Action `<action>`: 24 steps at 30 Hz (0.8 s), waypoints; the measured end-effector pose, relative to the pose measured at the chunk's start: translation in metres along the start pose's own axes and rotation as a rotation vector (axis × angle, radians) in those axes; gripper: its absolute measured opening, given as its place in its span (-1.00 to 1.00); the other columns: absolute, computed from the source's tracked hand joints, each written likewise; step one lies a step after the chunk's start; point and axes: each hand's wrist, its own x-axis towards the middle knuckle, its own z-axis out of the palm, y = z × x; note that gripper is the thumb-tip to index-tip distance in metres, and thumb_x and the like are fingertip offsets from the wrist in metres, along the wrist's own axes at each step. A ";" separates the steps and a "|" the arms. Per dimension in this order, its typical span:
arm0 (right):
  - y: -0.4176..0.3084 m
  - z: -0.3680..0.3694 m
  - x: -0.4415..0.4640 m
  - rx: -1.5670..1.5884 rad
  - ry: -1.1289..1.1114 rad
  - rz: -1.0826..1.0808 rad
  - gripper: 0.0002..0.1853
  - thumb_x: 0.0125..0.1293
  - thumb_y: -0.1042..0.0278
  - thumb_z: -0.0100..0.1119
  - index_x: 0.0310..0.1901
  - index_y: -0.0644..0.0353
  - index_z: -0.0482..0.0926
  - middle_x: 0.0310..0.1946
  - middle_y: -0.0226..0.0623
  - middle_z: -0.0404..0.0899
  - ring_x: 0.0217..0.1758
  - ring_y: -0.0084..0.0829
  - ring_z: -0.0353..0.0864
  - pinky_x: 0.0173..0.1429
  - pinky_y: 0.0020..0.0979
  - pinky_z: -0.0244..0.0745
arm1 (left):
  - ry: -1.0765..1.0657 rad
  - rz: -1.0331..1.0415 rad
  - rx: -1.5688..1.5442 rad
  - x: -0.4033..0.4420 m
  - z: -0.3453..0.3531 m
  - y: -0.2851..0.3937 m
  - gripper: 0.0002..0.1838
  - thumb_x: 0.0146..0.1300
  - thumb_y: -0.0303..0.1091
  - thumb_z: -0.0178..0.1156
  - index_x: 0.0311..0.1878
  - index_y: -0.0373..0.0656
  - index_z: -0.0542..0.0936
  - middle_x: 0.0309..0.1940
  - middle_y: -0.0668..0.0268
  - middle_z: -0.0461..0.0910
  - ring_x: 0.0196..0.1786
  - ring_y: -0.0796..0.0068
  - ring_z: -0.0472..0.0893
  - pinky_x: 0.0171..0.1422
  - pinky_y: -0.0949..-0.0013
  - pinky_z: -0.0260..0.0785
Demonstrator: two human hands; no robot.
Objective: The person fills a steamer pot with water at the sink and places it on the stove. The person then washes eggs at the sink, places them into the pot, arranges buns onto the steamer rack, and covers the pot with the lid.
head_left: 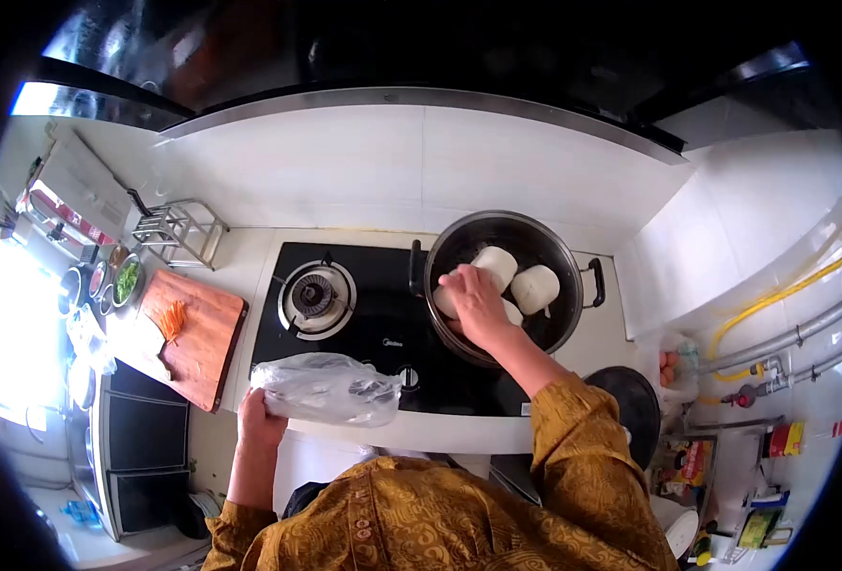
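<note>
A dark two-handled pot (564, 249) stands on the right side of the black gas stove (373, 276). Several white buns (536, 289) lie inside it. My right hand (473, 300) reaches into the pot, its fingers closed over a white bun (445, 302) at the left side. Over the stove's front left edge, my left hand (261, 419) grips a clear plastic bag (331, 388). What the bag contains cannot be made out.
Left of the stove lies a wooden cutting board (214, 328) with shredded carrot (171, 321) and a knife (145, 343). Behind it stands a metal rack (181, 233). A round black lid (630, 404) is at the right, near a bag of eggs (668, 366).
</note>
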 end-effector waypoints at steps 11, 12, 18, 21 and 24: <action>-0.014 -0.035 0.011 -0.089 -0.324 0.201 -0.37 -0.03 0.25 0.44 0.07 0.09 0.32 -0.11 0.02 0.43 -0.03 0.03 0.50 0.00 -0.05 0.48 | 0.228 0.182 -0.169 -0.079 0.006 0.049 -0.68 0.45 -0.28 -0.16 0.08 -0.26 0.43 -0.10 0.22 0.58 -0.09 0.35 0.61 0.02 0.30 0.53; -0.017 -0.043 0.018 -0.094 -0.401 0.260 -0.37 -0.04 0.23 0.44 0.06 0.11 0.32 -0.15 0.01 0.46 -0.05 0.02 0.52 -0.02 -0.06 0.49 | 0.175 0.213 -0.183 -0.084 -0.002 0.050 -0.71 0.40 -0.38 -0.13 0.09 -0.27 0.41 -0.05 0.16 0.54 -0.06 0.28 0.60 0.04 0.21 0.52; -0.029 -0.062 0.017 -0.062 -0.381 0.206 -0.32 0.02 0.19 0.41 0.17 0.13 0.31 -0.07 -0.02 0.47 0.05 -0.01 0.48 0.10 -0.07 0.36 | 0.146 0.162 -0.355 -0.118 -0.048 0.078 -0.66 0.45 -0.22 -0.20 0.03 -0.23 0.46 -0.10 0.20 0.58 -0.13 0.33 0.61 0.04 0.30 0.52; -0.091 -0.096 0.027 0.023 0.075 0.199 -0.34 0.03 0.33 0.38 0.19 0.17 0.32 0.06 -0.06 0.39 0.13 -0.05 0.41 0.12 -0.09 0.34 | 0.017 0.204 -0.321 -0.125 -0.087 0.092 -0.66 0.44 -0.23 -0.17 0.01 -0.27 0.48 -0.10 0.18 0.59 -0.09 0.34 0.61 0.08 0.31 0.49; -0.208 -0.101 0.030 0.699 -0.153 0.169 -0.08 -0.17 0.25 0.55 0.27 0.16 0.24 0.15 -0.08 0.37 0.09 -0.14 0.45 0.19 -0.15 0.36 | -0.111 0.221 -0.405 -0.124 -0.124 0.105 -0.68 0.43 -0.26 -0.15 -0.02 -0.28 0.48 -0.15 0.22 0.61 -0.12 0.39 0.61 0.07 0.32 0.49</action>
